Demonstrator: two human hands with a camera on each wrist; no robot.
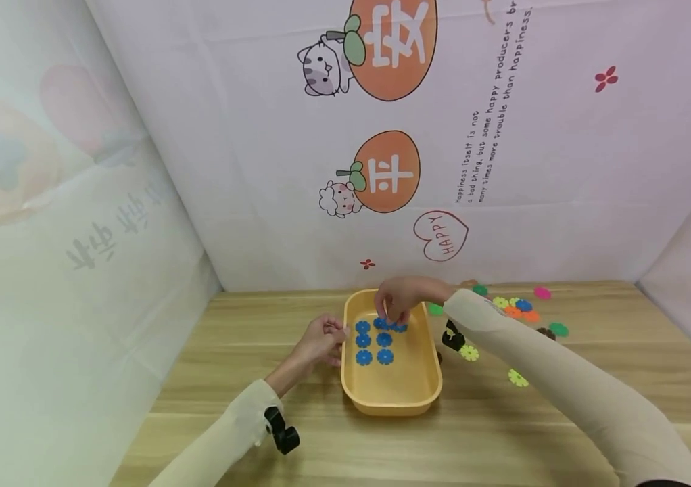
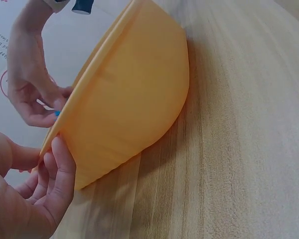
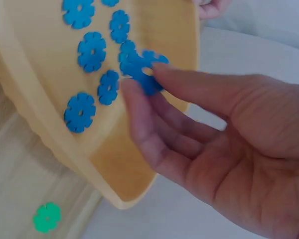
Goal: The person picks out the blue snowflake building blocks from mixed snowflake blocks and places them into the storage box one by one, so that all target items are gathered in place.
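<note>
A yellow-orange plastic tray (image 1: 395, 391) stands on the wooden table. My left hand (image 1: 320, 341) pinches its left rim, thumb at the rim and curled fingers against the outer wall in the left wrist view. Over the far end of the tray, my right hand (image 1: 400, 296) pinches a blue flower-shaped notched disc (image 3: 145, 70) between thumb and forefinger. Several more blue discs (image 3: 91, 52) lie flat on the tray's floor, some in rows. One disc is partly hidden behind the held one.
Right of the tray lie scattered notched discs: yellow (image 1: 469, 353), green (image 1: 558, 329), pink (image 1: 543, 293), orange (image 1: 531, 316) and blue (image 1: 523, 305). My right sleeve (image 1: 552, 372) passes over this area. A printed cloth (image 1: 284, 230) hangs behind the table.
</note>
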